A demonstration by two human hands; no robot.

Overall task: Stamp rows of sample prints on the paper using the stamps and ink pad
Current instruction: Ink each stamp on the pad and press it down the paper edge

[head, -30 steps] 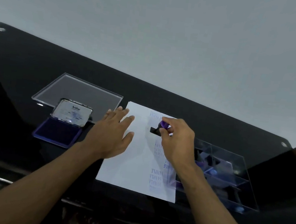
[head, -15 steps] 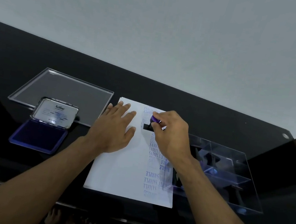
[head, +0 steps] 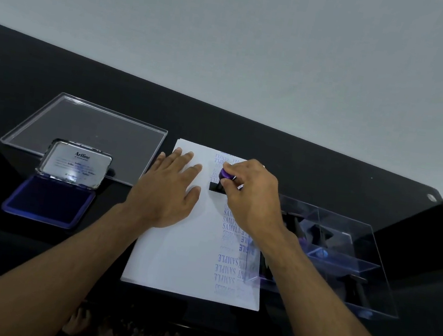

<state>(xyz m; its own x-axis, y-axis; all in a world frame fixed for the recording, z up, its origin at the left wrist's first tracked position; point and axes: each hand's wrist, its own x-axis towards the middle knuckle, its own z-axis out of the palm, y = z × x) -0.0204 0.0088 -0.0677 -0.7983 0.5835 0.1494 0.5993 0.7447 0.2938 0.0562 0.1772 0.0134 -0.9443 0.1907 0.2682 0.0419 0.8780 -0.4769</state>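
- Head view, the only one we have: our right hand [head: 250, 197] pinches the purple knob of a stamp [head: 219, 186], whose black base sits on the paper [head: 174, 260] near the far end of a printed column.
- Head view again: our left hand [head: 167, 189] lies flat with fingers straight, pressing the paper's left half and holding nothing. It is just beside the stamp, apart from it.
- The stamp's base runs across the paper, left to right, in line with the "SAMPLE" prints [head: 225, 270] stacked down the sheet's right side. Those prints form a column from the near edge up towards the stamp; more show faintly beyond it at the far edge.
- The ink pad [head: 47, 201] lies open on the table [head: 327, 165] well to the left, past the left hand, with its lid tilted up behind it. We judge that re-inking would mean the right hand crossing over the paper and the left hand, since the left hand is nearer to the pad but busy steadying the sheet.
- A clear flat lid [head: 87, 133] lies behind the pad. A clear box [head: 343, 257] with more stamps sits just right of the paper, beside the right forearm, its near corner overlapping the sheet's right edge.
- We take this as one print being pressed. The left half of the sheet is unprinted, so much of the task seems left.
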